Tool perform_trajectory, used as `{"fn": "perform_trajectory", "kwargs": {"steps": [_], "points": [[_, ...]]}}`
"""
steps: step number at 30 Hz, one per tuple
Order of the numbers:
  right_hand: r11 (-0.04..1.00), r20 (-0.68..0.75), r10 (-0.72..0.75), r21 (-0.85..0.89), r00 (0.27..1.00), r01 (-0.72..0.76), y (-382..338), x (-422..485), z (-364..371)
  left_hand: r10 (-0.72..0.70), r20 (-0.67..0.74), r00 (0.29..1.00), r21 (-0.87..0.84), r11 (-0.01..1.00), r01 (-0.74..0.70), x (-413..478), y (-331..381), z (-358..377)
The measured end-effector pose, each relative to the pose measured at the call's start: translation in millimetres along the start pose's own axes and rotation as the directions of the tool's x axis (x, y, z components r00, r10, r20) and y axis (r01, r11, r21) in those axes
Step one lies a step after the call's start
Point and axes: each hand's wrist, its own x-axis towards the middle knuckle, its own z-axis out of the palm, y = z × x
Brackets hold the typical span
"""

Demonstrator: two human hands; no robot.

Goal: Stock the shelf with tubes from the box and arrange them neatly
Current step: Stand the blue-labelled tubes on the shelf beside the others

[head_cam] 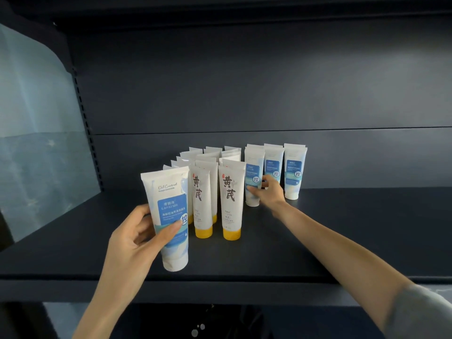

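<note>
Dark navy flat shelf board (318, 241): painted metal by the look, matt, smooth. Same matt paint on dark back panel (244, 81) & slotted upright rail (86, 123). Big white soft-plastic tube w/ blue label (168, 192): satin, slight gloss, crimped top. Same finish on white blue-label plastic tube further back (254, 165). White plastic tubes w/ glossy yellow caps (230, 192): smooth, semi-matt bodies. Pale translucent plastic sheet (36, 106): creased, dull shine. Grey cloth sleeve (420, 311): soft, matt.

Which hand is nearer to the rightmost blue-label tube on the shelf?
Right. The right hand grips a shelf tube two columns left of the rightmost tube; the left hand holds another tube far left.
</note>
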Motion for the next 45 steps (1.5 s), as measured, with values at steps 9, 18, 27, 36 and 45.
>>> {"fn": "perform_trajectory", "kwargs": {"steps": [9, 18, 27, 36, 45], "points": [[0.999, -0.108, 0.036, 0.027, 0.994, -0.033, -16, -10, -31, 0.067, 0.02, 0.998, 0.004, 0.998, -0.067, 7, 17, 8], [0.92, 0.292, -0.286, 0.351, 0.912, 0.176, -64, -116, -72, 0.095, 0.173, 0.98, 0.061, 0.992, -0.107, 17, 46, 51], [0.844, 0.283, -0.471, 0.422, 0.835, 0.333, -58, -171, -73, 0.173, 0.265, 0.949, 0.094, 0.974, -0.204, 16, 56, 86], [0.812, 0.244, -0.505, 0.461, 0.828, 0.359, -56, -172, -77, 0.13, 0.266, 0.955, 0.051, 0.988, -0.149, 13, 54, 94], [0.875, 0.121, -0.397, 0.349, 0.91, 0.335, -52, -126, -84, 0.236, 0.361, 0.902, 0.608, 0.674, -0.42, -1, 22, 65]]}}
